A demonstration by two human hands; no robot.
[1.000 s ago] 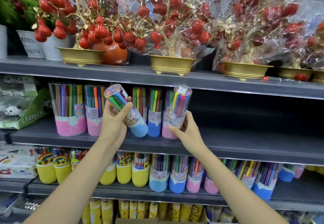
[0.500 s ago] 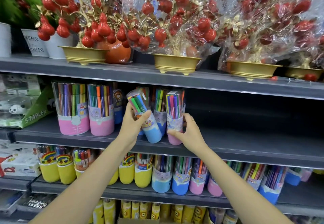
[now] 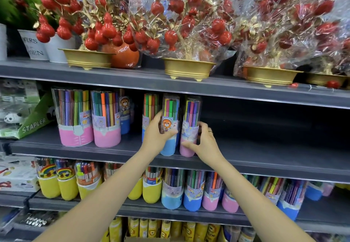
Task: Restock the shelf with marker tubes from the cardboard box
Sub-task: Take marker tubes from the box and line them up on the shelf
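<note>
**Two marker tubes set down at the shelf's front edge**

Both tubes upright on the middle shelf, touching side by side and close to the front lip. Left hand wrapped round the blue-based tube, thumb across the label, fingers behind. Right hand curled about the pink-based tube, thumb low on the pink base, fingers round the far side; both grips closed on their tubes, neither let go. Cardboard box only hinted at by a sliver at the bottom of the view, too little to be sure.

Likely trouble from here: tall, narrow, smooth plastic, standing so near the lip that a careless release or a brush of a withdrawing wrist could tip one forward off the shelf. Pushing back too hard could knock the tube standing behind, partly hidden by the left hand. Probably safest slid back together, bases flat.

Shelving dark grey, in a shop aisle. Much bare shelf to the right of the pair. To the left, two wider pink-based tubes and a green stapler box. Above, wrapped red-fruit ornaments in gold bowls. Below, a row of yellow, blue and pink tubes.
</note>
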